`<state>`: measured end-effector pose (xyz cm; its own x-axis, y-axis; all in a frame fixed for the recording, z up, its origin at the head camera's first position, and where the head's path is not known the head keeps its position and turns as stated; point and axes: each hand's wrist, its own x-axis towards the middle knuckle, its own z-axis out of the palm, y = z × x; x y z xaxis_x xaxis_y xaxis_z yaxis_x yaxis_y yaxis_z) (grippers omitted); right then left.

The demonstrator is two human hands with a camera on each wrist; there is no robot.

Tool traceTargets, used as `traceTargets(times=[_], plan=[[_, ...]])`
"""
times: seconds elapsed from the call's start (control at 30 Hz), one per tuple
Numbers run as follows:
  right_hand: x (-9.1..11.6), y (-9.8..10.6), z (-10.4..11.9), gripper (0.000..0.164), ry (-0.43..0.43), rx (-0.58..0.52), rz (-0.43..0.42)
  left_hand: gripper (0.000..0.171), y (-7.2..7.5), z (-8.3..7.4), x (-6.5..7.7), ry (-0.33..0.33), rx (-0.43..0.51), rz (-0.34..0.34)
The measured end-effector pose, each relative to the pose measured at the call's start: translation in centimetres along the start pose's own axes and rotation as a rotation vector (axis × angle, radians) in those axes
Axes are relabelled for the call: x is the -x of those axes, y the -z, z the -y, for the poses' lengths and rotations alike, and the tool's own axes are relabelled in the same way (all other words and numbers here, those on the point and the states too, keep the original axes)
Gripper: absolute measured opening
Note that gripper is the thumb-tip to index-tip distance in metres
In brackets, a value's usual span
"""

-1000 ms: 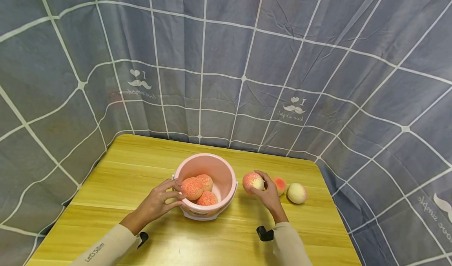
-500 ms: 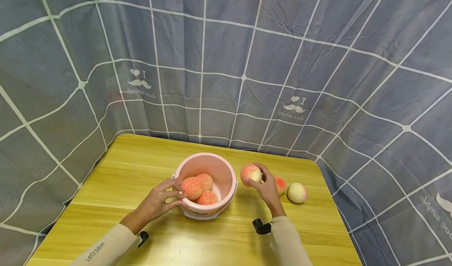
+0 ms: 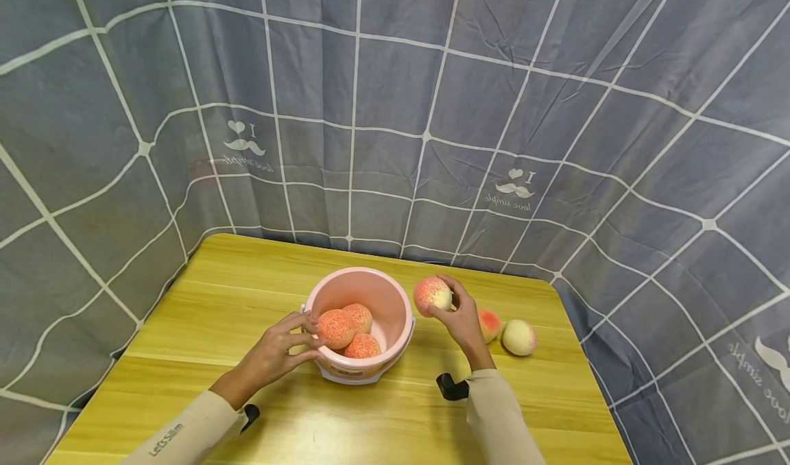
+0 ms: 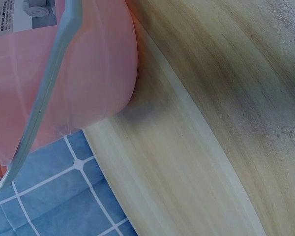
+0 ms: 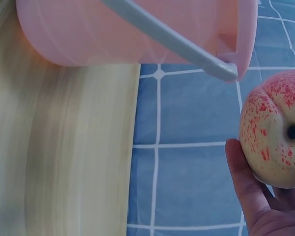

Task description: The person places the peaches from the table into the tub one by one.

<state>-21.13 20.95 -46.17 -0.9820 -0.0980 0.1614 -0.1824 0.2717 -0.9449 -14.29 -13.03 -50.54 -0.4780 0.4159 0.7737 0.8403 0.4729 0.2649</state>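
A pink bucket stands on the wooden table, with several red-speckled peaches inside it. At its near left, my left hand grips the rim, fingertips close to the topmost peach. In the left wrist view only the bucket's side and its grey handle show; the hand is out of that frame. To the right of the bucket, my right hand holds a red-and-cream peach above the table, apart from the rim. The right wrist view shows that peach's dark stem hollow.
On the table to the right lie a red-tipped peach, partly behind my right hand, and a pale peach. A grey curtain with white grid lines hangs around the table's back and sides.
My right hand has moved up and left with the peach, nearer the bucket's rim. The left hand and the bucket have stayed in place.
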Motion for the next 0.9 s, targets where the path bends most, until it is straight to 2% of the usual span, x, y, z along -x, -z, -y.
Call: traceTargets(times=[0.1, 0.4, 0.57, 0.7, 0.9], plan=[[-0.5, -0.3, -0.5, 0.062, 0.01, -0.028, 0.005, 0.032, 0.0, 0.0, -0.1, -0.01, 0.007, -0.006], [-1.0, -1.5, 0.3, 0.066, 0.018, -0.066, 0.045, 0.033, 0.1, 0.0, -0.1, -0.015, 0.008, -0.009], [-1.2, -1.9, 0.6, 0.065, 0.018, -0.055, 0.071, 0.032, 0.0, 0.1, -0.1, -0.021, 0.012, -0.006], [-1.1, -2.2, 0.9, 0.064, 0.051, -0.038, 0.089, 0.032, 0.0, 0.1, -0.2, -0.029, 0.018, -0.009], [-0.8, -2.7, 2.6, 0.065, 0.06, -0.031, 0.156, 0.034, 0.0, 0.0, -0.1, -0.015, 0.008, -0.003]])
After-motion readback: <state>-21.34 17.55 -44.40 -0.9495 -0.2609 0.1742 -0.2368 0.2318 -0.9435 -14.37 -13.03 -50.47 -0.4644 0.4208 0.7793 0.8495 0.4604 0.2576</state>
